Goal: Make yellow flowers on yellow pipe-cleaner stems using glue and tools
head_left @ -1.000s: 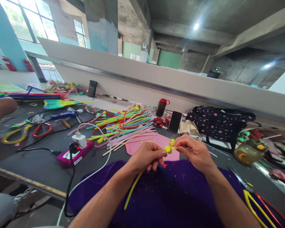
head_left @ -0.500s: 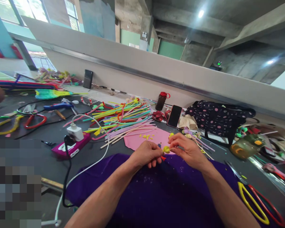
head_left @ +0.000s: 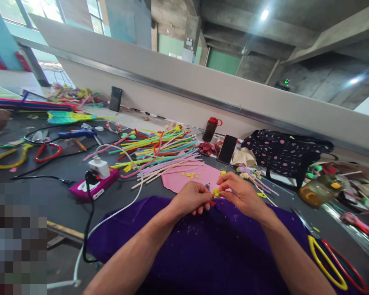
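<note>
Right now the small yellow fuzzy pipe-cleaner coil [head_left: 215, 192] is sitting between the two hands, just above the far edge of the purple cloth [head_left: 203, 250] spreading in front of the person. The left hand [head_left: 192, 199] is pinching it from one side, thumb and forefinger closed and the other fingers curled under. The right hand [head_left: 240, 196] is gripping it from the other side, its fingertips nearly meeting the left's. The coil is looking light and soft outside with a bendy wire core, so it is probably taking whatever shape it is pressed into; a fingertip pinch on the coil itself seems the surest hold. Just beyond, a flat pink paper sheet [head_left: 184, 182] is lying on the dark table [head_left: 61, 200], dotted with yellow scraps. Further back, a loose pile of coloured pipe cleaners [head_left: 162, 153] is fanning out. A pink power strip with a white charger [head_left: 94, 185] is resting to the left.
</note>
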Tool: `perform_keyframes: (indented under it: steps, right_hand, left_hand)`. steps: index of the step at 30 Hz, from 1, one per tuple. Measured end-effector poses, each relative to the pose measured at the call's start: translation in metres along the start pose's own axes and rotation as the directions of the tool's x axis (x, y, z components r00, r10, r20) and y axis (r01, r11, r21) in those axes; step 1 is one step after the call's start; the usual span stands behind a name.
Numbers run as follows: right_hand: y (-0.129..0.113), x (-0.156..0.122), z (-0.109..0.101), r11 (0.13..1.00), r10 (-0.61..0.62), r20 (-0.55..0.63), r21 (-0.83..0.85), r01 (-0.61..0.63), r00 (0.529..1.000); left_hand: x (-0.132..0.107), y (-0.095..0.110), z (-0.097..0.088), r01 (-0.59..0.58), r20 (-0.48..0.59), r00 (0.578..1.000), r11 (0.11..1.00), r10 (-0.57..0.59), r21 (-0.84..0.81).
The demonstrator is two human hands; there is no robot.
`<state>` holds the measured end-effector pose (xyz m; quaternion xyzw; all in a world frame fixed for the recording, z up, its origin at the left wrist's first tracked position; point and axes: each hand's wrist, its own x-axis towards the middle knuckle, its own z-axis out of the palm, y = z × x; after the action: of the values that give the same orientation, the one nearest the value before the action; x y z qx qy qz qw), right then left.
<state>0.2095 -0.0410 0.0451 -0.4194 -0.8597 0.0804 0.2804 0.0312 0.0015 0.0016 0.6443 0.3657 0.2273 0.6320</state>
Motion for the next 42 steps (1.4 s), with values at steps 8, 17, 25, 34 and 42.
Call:
perform_keyframes:
  steps: [8, 17, 25, 34, 42]
  right_hand:
    - [0.0019, -0.0009, 0.0041, 0.999, 0.005, -0.01, -0.044, -0.005, 1.0]
    - [0.0047, -0.0007, 0.0078, 0.995, -0.016, -0.028, -0.101, 0.013, 0.999]
    - [0.005, -0.0004, 0.0078, 0.99, -0.024, -0.019, -0.136, 0.021, 1.0]
    - [0.0046, -0.0004, 0.0082, 0.986, -0.002, 0.013, -0.164, 0.004, 1.0]
    - [0.0043, -0.0003, 0.0072, 0.987, -0.013, 0.021, -0.162, 0.016, 1.0]
  left_hand:
    - [-0.0004, -0.0009, -0.001, -0.047, 0.005, 0.999, 0.999, 0.046, 0.023]
    - [-0.0007, -0.0011, -0.0005, -0.052, 0.006, 0.999, 0.998, 0.052, 0.022]
    - [-0.0005, -0.0025, 0.0, -0.073, 0.0, 0.997, 0.997, 0.073, 0.036]
    - [0.0008, -0.0058, 0.0003, -0.097, -0.009, 0.995, 0.993, 0.098, 0.074]
    - [0.0, -0.005, 0.0002, -0.096, 0.006, 0.995, 0.994, 0.096, 0.054]
